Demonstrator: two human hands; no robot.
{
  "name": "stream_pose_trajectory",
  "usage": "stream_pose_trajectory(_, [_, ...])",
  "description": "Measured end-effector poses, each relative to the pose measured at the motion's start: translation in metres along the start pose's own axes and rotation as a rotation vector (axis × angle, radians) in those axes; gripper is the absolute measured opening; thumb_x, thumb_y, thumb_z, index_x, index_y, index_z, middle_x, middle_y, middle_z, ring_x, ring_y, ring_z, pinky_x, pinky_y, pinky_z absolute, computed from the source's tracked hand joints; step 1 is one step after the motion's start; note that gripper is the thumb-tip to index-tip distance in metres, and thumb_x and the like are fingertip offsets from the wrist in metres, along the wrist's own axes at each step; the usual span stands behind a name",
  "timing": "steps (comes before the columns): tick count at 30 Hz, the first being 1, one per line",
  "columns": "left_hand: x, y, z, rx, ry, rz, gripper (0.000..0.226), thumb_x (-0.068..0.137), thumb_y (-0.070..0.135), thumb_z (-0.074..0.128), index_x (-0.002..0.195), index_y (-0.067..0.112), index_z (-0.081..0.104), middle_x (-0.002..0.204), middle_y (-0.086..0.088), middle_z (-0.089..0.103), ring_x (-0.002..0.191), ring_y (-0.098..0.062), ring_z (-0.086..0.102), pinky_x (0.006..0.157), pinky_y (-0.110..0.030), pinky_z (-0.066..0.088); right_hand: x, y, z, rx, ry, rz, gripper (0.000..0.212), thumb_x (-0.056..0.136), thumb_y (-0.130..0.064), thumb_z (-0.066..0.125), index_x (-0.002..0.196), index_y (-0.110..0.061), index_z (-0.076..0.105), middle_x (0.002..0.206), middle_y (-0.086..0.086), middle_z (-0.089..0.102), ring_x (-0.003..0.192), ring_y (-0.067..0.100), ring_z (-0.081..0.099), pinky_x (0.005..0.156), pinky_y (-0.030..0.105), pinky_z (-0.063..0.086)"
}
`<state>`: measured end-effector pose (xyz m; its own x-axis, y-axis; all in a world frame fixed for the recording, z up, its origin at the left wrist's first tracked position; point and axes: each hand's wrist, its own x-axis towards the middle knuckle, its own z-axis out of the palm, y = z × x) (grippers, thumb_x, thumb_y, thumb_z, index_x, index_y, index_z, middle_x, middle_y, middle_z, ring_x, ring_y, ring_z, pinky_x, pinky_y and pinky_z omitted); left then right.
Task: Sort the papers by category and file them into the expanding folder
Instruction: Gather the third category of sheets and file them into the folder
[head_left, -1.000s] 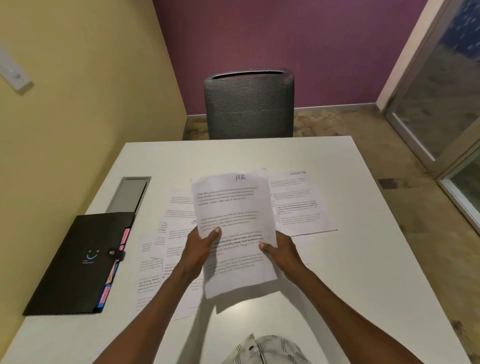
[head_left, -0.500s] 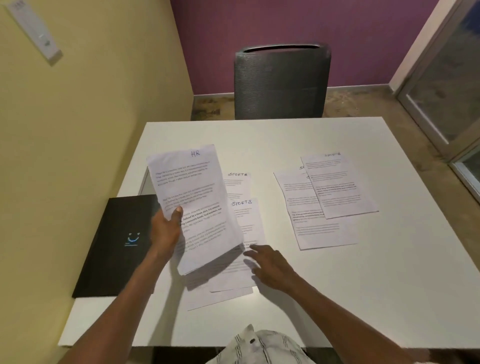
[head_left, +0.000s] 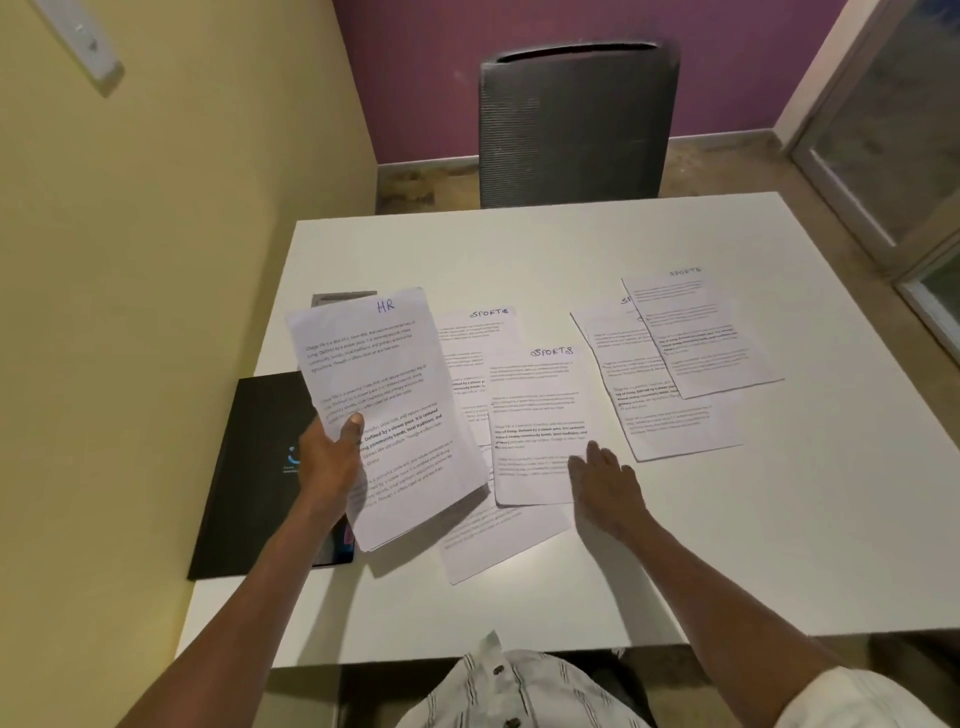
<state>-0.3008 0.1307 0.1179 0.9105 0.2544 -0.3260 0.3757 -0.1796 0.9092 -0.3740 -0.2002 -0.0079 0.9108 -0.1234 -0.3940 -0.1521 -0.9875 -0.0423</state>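
My left hand (head_left: 332, 457) grips a small stack of sheets headed "HR" (head_left: 387, 395), held tilted above the table's left side. Under that stack lies the black expanding folder (head_left: 254, 478), closed, with coloured tabs showing at its near right corner. My right hand (head_left: 605, 480) rests with fingers spread on the lower right corner of a "SPORTS" sheet (head_left: 540, 415) lying flat. Another "SPORTS" sheet (head_left: 478, 338) lies partly under it. Two more overlapping "SPORTS" sheets (head_left: 680, 358) lie to the right.
The white table (head_left: 519, 249) stands against a yellow wall on the left. A grey chair (head_left: 576, 119) faces me at the far edge. A grey cable hatch (head_left: 337, 299) peeks out behind the HR stack. More sheets (head_left: 498, 540) lie near the front.
Both hands held the HR stack one second ago. My right hand let go and came down onto the SPORTS sheet, while my left hand carried the stack leftward over the folder.
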Motion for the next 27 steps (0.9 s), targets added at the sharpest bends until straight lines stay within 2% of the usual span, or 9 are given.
stream_pose_trajectory(3, [-0.003, 0.000, 0.005, 0.006, -0.008, 0.008, 0.026, 0.101, 0.019, 0.053, 0.127, 0.016, 0.055, 0.114, 0.005, 0.063, 0.088, -0.006, 0.062, 0.065, -0.021, 0.048, -0.019, -0.023, 0.000, 0.262, 0.132, 0.246, 0.042, 0.088, -0.029, 0.061, 0.121, -0.006, 0.048, 0.119, 0.013, 0.049, 0.113, 0.031, 0.049, 0.088, 0.039, 0.046])
stream_pose_trajectory(5, [-0.002, 0.000, 0.006, 0.000, -0.021, 0.017, 0.028, 0.101, 0.018, 0.053, 0.129, 0.014, 0.055, 0.117, 0.003, 0.063, 0.091, -0.009, 0.063, 0.067, -0.022, 0.050, -0.029, -0.043, 0.002, 0.438, 0.060, 0.351, 0.058, 0.085, -0.040, 0.066, 0.124, -0.005, 0.041, 0.121, 0.013, 0.049, 0.117, 0.031, 0.047, 0.093, 0.038, 0.044])
stream_pose_trajectory(8, [0.003, -0.004, 0.006, -0.006, -0.041, 0.009, 0.030, 0.101, 0.018, 0.054, 0.130, 0.013, 0.056, 0.121, -0.001, 0.066, 0.103, -0.017, 0.066, 0.080, -0.033, 0.056, -0.037, -0.068, 0.013, 0.449, 0.019, 0.367, 0.068, 0.078, -0.046, 0.073, 0.121, -0.005, 0.039, 0.119, 0.016, 0.049, 0.113, 0.031, 0.049, 0.091, 0.036, 0.047])
stream_pose_trajectory(12, [0.005, -0.007, 0.006, 0.014, -0.037, -0.004, 0.030, 0.100, 0.021, 0.056, 0.129, 0.016, 0.056, 0.122, -0.002, 0.067, 0.107, -0.023, 0.066, 0.089, -0.045, 0.056, -0.039, -0.087, 0.015, 0.352, 0.008, 0.381, 0.062, 0.075, -0.040, 0.078, 0.114, -0.007, 0.042, 0.116, 0.015, 0.050, 0.106, 0.029, 0.051, 0.085, 0.034, 0.051])
stream_pose_trajectory(17, [0.004, -0.009, 0.004, 0.023, -0.050, -0.009, 0.031, 0.100, 0.021, 0.055, 0.131, 0.016, 0.054, 0.123, -0.001, 0.065, 0.103, -0.019, 0.065, 0.082, -0.039, 0.055, -0.032, -0.090, 0.014, 0.434, -0.021, 0.404, 0.056, 0.079, -0.026, 0.077, 0.117, -0.006, 0.041, 0.118, 0.017, 0.051, 0.109, 0.032, 0.051, 0.089, 0.036, 0.048])
stream_pose_trajectory(20, [0.002, -0.008, 0.003, 0.009, -0.059, 0.000, 0.032, 0.101, 0.019, 0.053, 0.132, 0.016, 0.053, 0.121, 0.002, 0.064, 0.095, -0.012, 0.064, 0.073, -0.030, 0.052, -0.029, -0.087, 0.013, 0.686, -0.011, 0.498, 0.034, 0.089, -0.010, 0.058, 0.117, -0.007, 0.040, 0.118, 0.016, 0.054, 0.108, 0.032, 0.049, 0.091, 0.041, 0.040])
stream_pose_trajectory(22, [0.002, -0.008, 0.003, 0.016, -0.062, 0.000, 0.031, 0.101, 0.019, 0.053, 0.132, 0.016, 0.053, 0.120, 0.003, 0.064, 0.093, -0.012, 0.063, 0.070, -0.027, 0.051, -0.028, -0.084, 0.014, 0.755, 0.013, 0.538, 0.018, 0.097, -0.015, 0.036, 0.113, -0.009, 0.042, 0.115, 0.014, 0.062, 0.095, 0.025, 0.050, 0.090, 0.040, 0.036])
stream_pose_trajectory(24, [0.002, -0.008, 0.004, 0.016, -0.062, -0.005, 0.031, 0.101, 0.019, 0.053, 0.132, 0.016, 0.054, 0.121, 0.002, 0.064, 0.097, -0.015, 0.064, 0.073, -0.030, 0.052, -0.025, -0.083, 0.013, 0.746, 0.004, 0.508, 0.026, 0.099, -0.016, 0.031, 0.120, -0.007, 0.042, 0.115, 0.018, 0.063, 0.093, 0.026, 0.053, 0.090, 0.040, 0.041])
stream_pose_trajectory(27, [0.002, -0.006, 0.006, 0.006, -0.059, -0.009, 0.029, 0.101, 0.018, 0.054, 0.129, 0.017, 0.054, 0.117, 0.004, 0.065, 0.093, -0.012, 0.065, 0.072, -0.029, 0.052, -0.022, -0.079, 0.008, 0.802, -0.030, 0.526, 0.044, 0.087, 0.001, 0.053, 0.126, 0.001, 0.033, 0.124, 0.021, 0.055, 0.112, 0.035, 0.057, 0.092, 0.038, 0.047])
